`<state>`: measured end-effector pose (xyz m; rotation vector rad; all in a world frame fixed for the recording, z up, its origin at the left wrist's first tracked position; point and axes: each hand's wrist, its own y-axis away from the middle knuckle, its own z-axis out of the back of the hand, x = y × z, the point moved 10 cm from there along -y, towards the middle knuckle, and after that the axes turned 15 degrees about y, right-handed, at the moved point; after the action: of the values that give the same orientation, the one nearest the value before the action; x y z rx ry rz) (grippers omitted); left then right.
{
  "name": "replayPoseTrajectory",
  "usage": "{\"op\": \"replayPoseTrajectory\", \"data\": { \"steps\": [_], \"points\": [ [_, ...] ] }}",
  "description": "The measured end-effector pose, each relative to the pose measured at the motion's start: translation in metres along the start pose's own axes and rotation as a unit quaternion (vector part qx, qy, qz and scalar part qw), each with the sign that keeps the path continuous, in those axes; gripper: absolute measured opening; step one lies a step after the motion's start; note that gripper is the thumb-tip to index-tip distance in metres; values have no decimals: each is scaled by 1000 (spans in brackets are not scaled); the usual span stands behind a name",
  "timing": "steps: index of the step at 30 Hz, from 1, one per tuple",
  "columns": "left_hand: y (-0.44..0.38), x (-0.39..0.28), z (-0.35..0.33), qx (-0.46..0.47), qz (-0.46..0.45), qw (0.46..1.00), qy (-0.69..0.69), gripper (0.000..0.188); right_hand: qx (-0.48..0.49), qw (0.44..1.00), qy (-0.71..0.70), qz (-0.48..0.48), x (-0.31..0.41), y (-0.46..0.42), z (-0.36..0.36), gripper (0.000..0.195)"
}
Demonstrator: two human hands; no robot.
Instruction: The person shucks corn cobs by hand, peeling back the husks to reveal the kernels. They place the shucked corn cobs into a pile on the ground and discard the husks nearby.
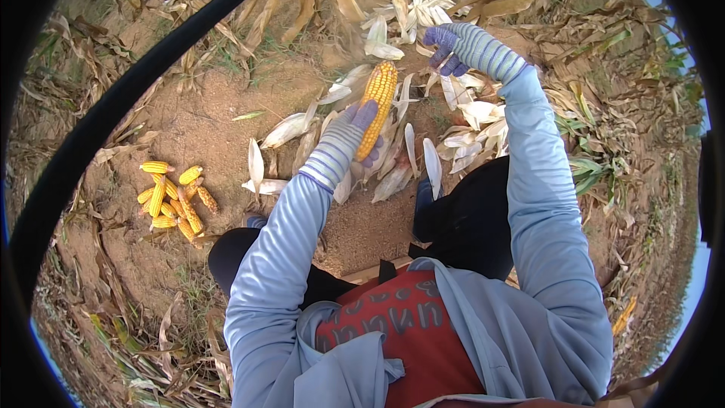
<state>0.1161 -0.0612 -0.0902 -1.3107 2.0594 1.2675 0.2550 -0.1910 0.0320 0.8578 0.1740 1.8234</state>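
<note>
A husked yellow ear of corn is gripped near its lower end by my left hand, which wears a striped knit glove with purple fingers. The ear tilts away from me, its kernels bare. My right hand, in a matching glove, is raised to the right of the ear and apart from it. Its fingers are partly curled and spread, with no object seen in them. Pale dry corn husks lie on the soil under and between both hands.
A small pile of husked corn ears lies on bare soil to my left. More husks are scattered ahead, with others at the right. Dry corn stalks and leaves surround the spot. A dark curved strap or cable crosses the upper left.
</note>
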Motion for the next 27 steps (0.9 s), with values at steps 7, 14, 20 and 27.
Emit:
{"op": "replayPoseTrajectory", "data": {
  "steps": [7,14,20,27],
  "points": [
    [19,-12,-35,63,-35,997,-3,47,13,999,4,36,-7,-16,-22,58],
    [25,5,-37,44,61,997,30,46,-5,956,127,266,47,-4,-50,36],
    [4,22,-4,-41,61,994,83,45,114,968,-24,222,75,27,-59,53],
    [-5,18,15,-36,55,998,26,48,47,988,-56,133,43,4,-25,50]
  ]
}}
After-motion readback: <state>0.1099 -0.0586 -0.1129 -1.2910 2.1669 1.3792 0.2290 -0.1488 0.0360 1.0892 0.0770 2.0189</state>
